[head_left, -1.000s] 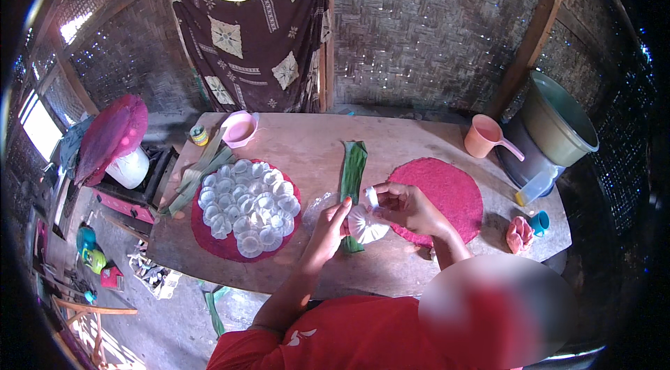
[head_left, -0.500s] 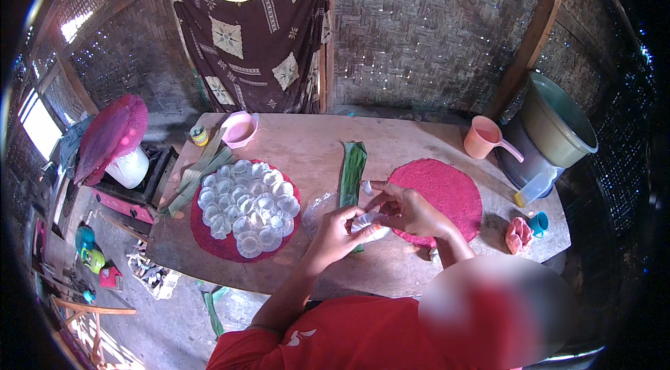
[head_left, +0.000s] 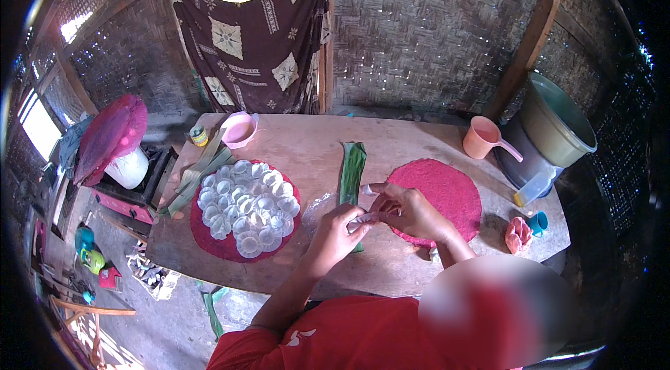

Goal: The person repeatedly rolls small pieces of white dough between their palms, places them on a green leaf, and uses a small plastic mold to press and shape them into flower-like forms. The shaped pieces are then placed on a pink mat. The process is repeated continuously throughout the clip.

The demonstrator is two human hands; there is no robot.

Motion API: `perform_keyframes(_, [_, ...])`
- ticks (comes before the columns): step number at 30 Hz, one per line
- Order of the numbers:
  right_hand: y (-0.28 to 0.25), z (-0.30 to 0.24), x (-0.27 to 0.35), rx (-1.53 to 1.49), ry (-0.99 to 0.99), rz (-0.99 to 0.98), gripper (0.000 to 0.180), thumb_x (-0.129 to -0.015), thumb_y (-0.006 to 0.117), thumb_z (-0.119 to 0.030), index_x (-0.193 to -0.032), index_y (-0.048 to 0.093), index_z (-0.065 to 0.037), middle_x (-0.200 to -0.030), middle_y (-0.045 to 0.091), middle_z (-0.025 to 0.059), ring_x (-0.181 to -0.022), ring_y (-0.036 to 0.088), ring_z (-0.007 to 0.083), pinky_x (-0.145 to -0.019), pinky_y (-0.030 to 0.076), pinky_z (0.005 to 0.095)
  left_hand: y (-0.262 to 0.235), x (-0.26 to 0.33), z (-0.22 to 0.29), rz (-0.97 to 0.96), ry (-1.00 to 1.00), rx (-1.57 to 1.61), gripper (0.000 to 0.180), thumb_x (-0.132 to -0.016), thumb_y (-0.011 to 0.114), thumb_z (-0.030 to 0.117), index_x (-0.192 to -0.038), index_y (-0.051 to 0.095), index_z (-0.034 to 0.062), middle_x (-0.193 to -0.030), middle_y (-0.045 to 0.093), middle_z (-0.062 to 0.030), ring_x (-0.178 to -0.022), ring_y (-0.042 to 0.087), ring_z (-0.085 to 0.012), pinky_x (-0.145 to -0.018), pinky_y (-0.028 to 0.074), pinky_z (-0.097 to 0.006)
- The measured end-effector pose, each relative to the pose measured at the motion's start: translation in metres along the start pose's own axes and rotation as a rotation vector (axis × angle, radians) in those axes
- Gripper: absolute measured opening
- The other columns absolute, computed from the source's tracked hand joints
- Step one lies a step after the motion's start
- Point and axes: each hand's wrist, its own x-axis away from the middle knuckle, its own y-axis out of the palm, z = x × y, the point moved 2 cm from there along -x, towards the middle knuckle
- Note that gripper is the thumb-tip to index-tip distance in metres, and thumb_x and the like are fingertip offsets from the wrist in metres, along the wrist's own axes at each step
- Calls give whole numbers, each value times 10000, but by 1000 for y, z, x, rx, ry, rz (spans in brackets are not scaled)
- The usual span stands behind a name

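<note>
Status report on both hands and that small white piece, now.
Left hand and right hand together pinching a small white piece. Over the table edge, between green leaf strip and empty red round tray. Nothing blocking.

left hand (head_left: 340,229) + right hand (head_left: 408,209): pinching small white piece (head_left: 364,219) | beside green leaf (head_left: 352,173), red mat (head_left: 447,192)

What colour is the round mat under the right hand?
Deep pink-red, seen in the head view: the round mat beneath the right hand.
</note>
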Motion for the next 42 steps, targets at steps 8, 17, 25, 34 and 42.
perform_keyframes(8, [24,67,-20,-1098,278,105,591,-938,585,-152,-1427,265,-61,-1202,544,129,-1091,566,222,-880,493,371,34,14,-58,85,-647,961,259,-897,638,107,-1129,583,8,-987,636,-58,-881,629,-114,-748,538,-279])
perform_keyframes(17, [19,80,-9,-535,65,17,844,-854,610,69,-1486,71,-87,-1171,573,202,-1080,579,225,-892,487,341,44,28,-81,-45,-552,997,274,-871,644,38,-1132,560,39,-1021,637,-40,-904,631,-129,-787,542,-296])
perform_keyframes(25, [17,58,-10,-396,-67,27,834,-848,640,42,-1474,106,-96,-1083,624,143,-1034,595,191,-837,475,287,28,17,-71,-132,-446,382,450,-999,424,392,-1005,592,-25,-816,628,-39,-757,605,-117,-667,496,-300])
perform_keyframes(34, [14,67,10,-282,-101,281,778,-814,673,26,-1436,214,-64,-969,632,149,-884,641,202,-772,523,333,44,15,-85,72,-610,1065,482,-1007,353,468,-1121,594,67,-794,437,59,-691,403,-57,-626,346,-221])
perform_keyframes(42, [-117,230,66,88,350,733,810,-768,727,5,-1420,254,-80,-912,640,119,-828,653,211,-682,551,335,35,54,-100,162,-751,788,490,-983,396,492,-1117,579,58,-907,555,17,-716,438,-62,-656,360,-229])
